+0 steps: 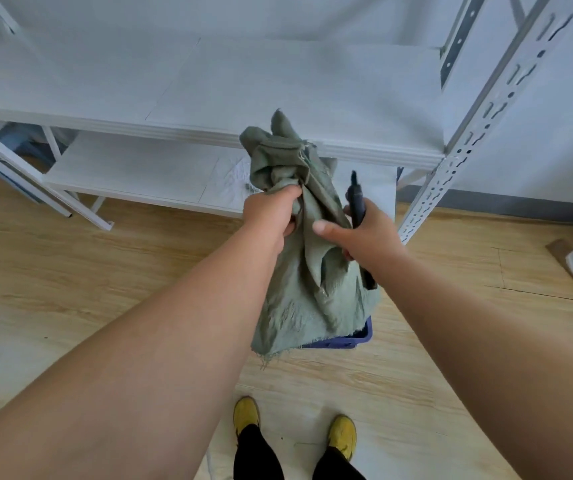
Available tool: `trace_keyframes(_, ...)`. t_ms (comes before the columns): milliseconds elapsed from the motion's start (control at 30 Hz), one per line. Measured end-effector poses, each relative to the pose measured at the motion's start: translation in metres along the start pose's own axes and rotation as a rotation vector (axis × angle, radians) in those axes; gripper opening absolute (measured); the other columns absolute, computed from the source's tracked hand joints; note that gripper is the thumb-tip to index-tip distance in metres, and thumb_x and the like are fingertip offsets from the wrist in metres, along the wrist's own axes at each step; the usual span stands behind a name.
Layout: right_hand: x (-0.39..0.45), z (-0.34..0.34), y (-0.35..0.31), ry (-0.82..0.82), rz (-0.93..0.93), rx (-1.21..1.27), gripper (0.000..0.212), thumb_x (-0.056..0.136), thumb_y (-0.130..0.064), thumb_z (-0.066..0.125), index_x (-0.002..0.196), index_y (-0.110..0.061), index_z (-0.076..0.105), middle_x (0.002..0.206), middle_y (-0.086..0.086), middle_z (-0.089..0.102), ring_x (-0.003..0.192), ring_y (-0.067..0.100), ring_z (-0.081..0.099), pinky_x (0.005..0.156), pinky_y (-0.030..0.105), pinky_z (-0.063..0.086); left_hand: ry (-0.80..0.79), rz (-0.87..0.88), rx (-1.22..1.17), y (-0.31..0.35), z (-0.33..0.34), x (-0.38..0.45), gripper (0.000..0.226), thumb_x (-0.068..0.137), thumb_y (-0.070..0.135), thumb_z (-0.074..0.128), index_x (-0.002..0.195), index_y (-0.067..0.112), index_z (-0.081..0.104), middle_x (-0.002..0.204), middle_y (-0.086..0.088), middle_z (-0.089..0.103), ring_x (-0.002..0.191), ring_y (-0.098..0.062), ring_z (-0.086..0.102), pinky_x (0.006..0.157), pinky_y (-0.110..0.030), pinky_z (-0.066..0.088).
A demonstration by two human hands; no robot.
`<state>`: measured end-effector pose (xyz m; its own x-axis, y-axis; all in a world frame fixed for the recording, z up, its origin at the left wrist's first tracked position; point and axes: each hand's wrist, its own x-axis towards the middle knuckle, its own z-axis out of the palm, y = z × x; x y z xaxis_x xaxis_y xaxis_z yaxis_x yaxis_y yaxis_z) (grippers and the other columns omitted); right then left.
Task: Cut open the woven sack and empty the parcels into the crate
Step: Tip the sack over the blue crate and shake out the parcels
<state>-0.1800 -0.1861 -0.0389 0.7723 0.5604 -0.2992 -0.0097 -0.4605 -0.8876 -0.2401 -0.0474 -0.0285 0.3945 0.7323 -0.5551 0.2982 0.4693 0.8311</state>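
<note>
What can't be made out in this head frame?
- Crate: only a blue rim corner shows; the woven sack covers the rest.
- Parcels: none visible, whether in sack or crate.
- Cutter: dark handle in the right hand; blade too blurred to tell.
- Left hand: fingertips buried in sack folds.

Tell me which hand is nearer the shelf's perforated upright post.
Right. The right hand, gripping a dark knife beside the sack, is closer to the post; the left hand grips the sack farther away.
</note>
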Motion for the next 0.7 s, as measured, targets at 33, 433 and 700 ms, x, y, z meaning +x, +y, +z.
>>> trace_keyframes(33, -0.002, 0.007, 0.004, -0.009, -0.009, -0.02, 0.064, 0.063, -0.05, 0.084, 0.114, -0.026, 0.052, 0.091, -0.011, 0.064, 0.073, 0.008, 0.065, 0.055, 0.023, 0.052, -0.045, -0.041, -0.008, 0.002, 0.002, 0.0, 0.024, 0.077, 0.025, 0.074, 0.095, 0.015, 0.062, 0.094, -0.005, 0.068, 0.082, -0.017, 0.065, 0.054, -0.024, 0.055)
trace_keyframes(433, 0.033, 0.003, -0.007, 0.253, 0.224, 0.377, 0.018, 0.076, -0.009, 0.072, 0.074, -0.017, 0.057, 0.045, 0.001, 0.051, 0.03, 0.013, 0.044, 0.04, 0.022, 0.041, -0.444, 0.351, 0.777, -0.014, -0.03, 0.008, 0.105, 0.066, 0.034, 0.085, 0.149, 0.032, 0.021, 0.148, 0.003, 0.038, 0.12, -0.019, 0.052, 0.102, -0.036, 0.041)
trace_keyframes(700, 0.04, 0.004, -0.042, 0.211, 0.233, 0.43, 0.021, 0.073, -0.013, 0.074, 0.071, -0.011, 0.054, 0.038, 0.0, 0.042, 0.03, 0.016, 0.037, 0.044, 0.027, 0.04, -0.434, 0.375, 0.598, -0.015, -0.029, 0.022, 0.077, 0.075, 0.051, 0.072, 0.142, 0.027, 0.043, 0.14, 0.001, 0.049, 0.126, -0.016, 0.05, 0.107, -0.04, 0.04)
